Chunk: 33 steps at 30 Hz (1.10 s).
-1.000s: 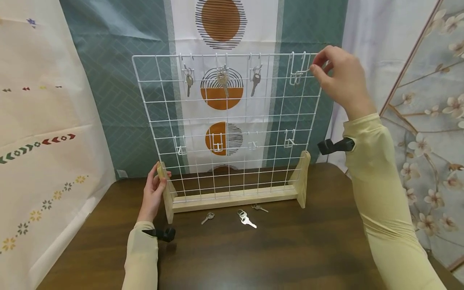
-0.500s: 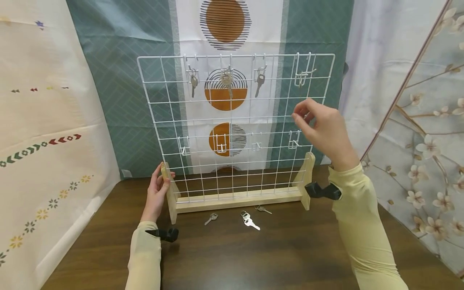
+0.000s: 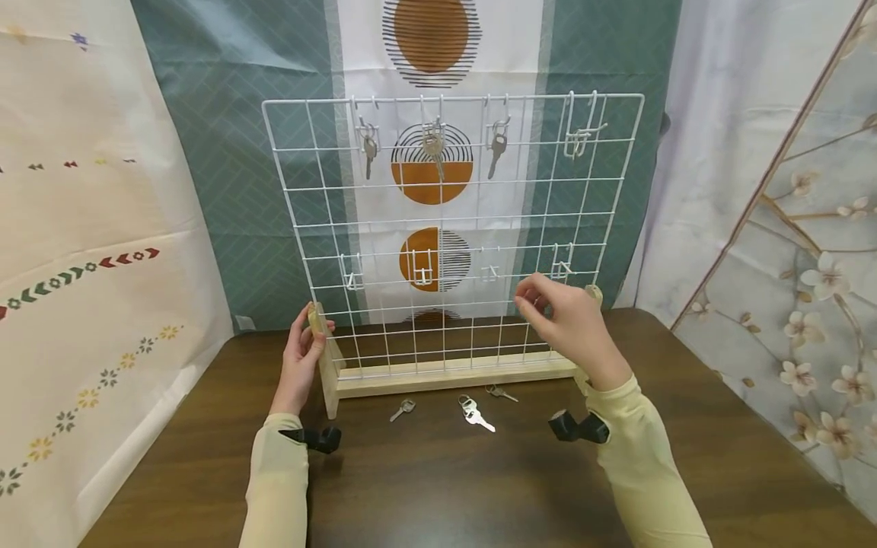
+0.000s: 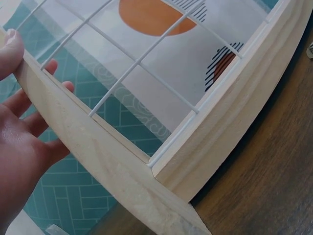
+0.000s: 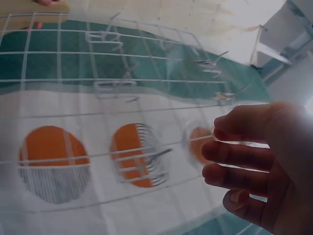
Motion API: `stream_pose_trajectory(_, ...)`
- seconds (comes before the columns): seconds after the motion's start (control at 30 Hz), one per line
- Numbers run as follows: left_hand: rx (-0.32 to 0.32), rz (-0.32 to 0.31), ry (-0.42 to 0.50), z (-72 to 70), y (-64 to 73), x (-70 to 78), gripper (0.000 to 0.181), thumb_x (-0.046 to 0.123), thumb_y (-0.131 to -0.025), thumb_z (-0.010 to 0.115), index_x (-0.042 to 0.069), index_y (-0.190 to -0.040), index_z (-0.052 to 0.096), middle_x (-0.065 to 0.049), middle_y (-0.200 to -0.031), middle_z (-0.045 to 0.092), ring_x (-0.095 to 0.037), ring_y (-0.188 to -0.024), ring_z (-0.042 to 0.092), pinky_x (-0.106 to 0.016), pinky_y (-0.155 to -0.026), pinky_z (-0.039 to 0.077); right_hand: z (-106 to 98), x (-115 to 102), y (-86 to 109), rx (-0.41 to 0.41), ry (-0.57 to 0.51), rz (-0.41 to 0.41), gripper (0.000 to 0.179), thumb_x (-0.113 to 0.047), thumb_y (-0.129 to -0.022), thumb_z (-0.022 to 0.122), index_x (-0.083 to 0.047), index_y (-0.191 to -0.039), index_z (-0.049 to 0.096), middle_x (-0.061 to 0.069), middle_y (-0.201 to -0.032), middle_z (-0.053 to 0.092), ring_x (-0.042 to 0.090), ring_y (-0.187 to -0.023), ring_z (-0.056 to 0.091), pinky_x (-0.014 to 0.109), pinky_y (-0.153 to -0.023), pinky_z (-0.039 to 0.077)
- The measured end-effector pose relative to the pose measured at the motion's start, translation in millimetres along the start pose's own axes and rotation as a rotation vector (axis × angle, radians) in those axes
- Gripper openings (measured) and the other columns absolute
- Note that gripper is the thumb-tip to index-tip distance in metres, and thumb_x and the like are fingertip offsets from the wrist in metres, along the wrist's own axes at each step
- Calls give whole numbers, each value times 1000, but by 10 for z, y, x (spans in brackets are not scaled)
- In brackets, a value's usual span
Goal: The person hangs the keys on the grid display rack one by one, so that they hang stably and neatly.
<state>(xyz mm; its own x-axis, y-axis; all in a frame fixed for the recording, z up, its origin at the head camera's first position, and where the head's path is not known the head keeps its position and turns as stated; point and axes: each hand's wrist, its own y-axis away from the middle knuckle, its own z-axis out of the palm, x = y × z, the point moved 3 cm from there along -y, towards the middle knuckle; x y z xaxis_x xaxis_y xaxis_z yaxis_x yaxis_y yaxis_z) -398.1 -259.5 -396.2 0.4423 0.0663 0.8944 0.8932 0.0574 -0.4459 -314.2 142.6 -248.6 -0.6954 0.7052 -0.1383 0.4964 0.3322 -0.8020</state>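
A white wire grid rack (image 3: pixel 441 221) stands upright on a wooden base. My left hand (image 3: pixel 298 361) holds its left wooden side post (image 4: pixel 93 142), thumb in front and fingers behind. In front of the rack's lower right part, my right hand (image 3: pixel 572 320) hovers with bent fingers, thumb near the index finger; no object shows between them. On the top row of hooks hang a left key (image 3: pixel 370 152), a middle bunch of keys (image 3: pixel 433 144) and a right key (image 3: pixel 498 148). The top right hook (image 3: pixel 578 141) has a dim small shape below it.
On the dark wooden table (image 3: pixel 425 487), in front of the base, lie a single key (image 3: pixel 404 409), a shiny pair of keys (image 3: pixel 475 412) and another key (image 3: pixel 502 393). Lower hooks (image 3: pixel 422 274) bear nothing visible. Patterned cloths (image 3: pixel 260 183) hang behind and at both sides.
My right hand has left the top right hook and moved down and left to the front of the lower grid. The left hand keeps its hold on the post.
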Motion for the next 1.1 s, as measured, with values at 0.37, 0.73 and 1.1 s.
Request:
stream_pose_trajectory(0.37,-3,-6,13,24,2,-14,57,24,-103,44,30,-154,21,-2,-127,55,-4,-122,48,-15,-95,38,419,44,216,-250,0,113,6,-19,-90,68,-15,-92,64,-7,-70,64,4,-60,53,24,-57,43)
stream_pose_trajectory(0.73,3,-11,19,-1,-3,-26,56,25,-103,44,31,-154,21,-3,-128,55,-13,-127,46,-16,-96,37,903,-284,256,-380,-6,-6,9,-19,-90,66,-16,-99,65,-7,-82,66,9,-70,61,22,-58,44)
stream_pose_trajectory(1.1,1,3,6,-17,-14,-32,56,26,-103,44,31,-154,21,-5,-130,54,-13,-127,46,-16,-95,38,1679,-536,367,-692,-100,-157,26,-20,-91,66,-13,-116,66,2,-112,67,18,-104,65,35,-90,50)
